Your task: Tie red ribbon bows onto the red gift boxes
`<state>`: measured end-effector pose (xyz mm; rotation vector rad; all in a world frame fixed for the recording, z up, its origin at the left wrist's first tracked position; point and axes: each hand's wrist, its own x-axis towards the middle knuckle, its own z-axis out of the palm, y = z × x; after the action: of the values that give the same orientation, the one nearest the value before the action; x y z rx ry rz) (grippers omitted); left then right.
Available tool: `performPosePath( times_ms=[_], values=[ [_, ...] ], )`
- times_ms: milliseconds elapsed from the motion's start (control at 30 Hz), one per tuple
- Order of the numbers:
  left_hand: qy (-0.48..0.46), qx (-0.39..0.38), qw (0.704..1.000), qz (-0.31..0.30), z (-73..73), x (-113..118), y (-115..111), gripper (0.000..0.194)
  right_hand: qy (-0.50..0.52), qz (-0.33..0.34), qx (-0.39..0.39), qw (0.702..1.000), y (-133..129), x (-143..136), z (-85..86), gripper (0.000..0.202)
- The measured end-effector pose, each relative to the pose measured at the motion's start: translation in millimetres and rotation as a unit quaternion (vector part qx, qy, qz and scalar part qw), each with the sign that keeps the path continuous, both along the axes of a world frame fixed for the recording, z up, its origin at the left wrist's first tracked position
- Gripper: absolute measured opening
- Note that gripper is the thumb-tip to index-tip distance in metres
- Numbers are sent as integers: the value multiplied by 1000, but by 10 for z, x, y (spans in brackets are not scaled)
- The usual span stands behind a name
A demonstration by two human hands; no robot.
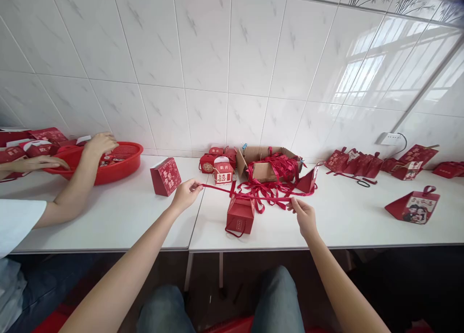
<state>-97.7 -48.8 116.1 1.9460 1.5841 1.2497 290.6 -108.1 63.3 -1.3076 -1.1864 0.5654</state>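
A dark red ribbon (216,188) stretches between my two hands, above and behind a small red gift box (240,217). My left hand (186,194) pinches its left end, and my right hand (303,216) pinches it on the right. The gift box stands upright near the table's front edge, a cord handle hanging at its front. Just behind the ribbon, loose red ribbons (266,190) spill from an open cardboard box (250,155). Beside my left hand stands another red box (166,177) with light lettering.
Small red boxes (223,171) stand against the wall. At left, a co-worker's hands reach to a red plastic basket (119,164). Scissors (363,183) lie at right by several red boxes. A triangular box (413,207) with a printed picture sits further right.
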Motion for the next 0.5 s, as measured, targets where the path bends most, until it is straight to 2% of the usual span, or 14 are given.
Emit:
performPosePath(
  times_ms=[200, 333, 500],
  values=[
    [-28, -30, 999, 2, -174, -63, -13, 23, 36, 10, -33, 999, -74, 60, -193, 45],
    [-50, -47, 998, 6, -306, -91, 3, 23, 12, 11, -54, 998, -118, 63, -280, 46],
    [-77, -59, 995, 15, -402, -102, -56, 21, -33, 9, -64, 997, -146, 78, -349, 43]
  ],
)
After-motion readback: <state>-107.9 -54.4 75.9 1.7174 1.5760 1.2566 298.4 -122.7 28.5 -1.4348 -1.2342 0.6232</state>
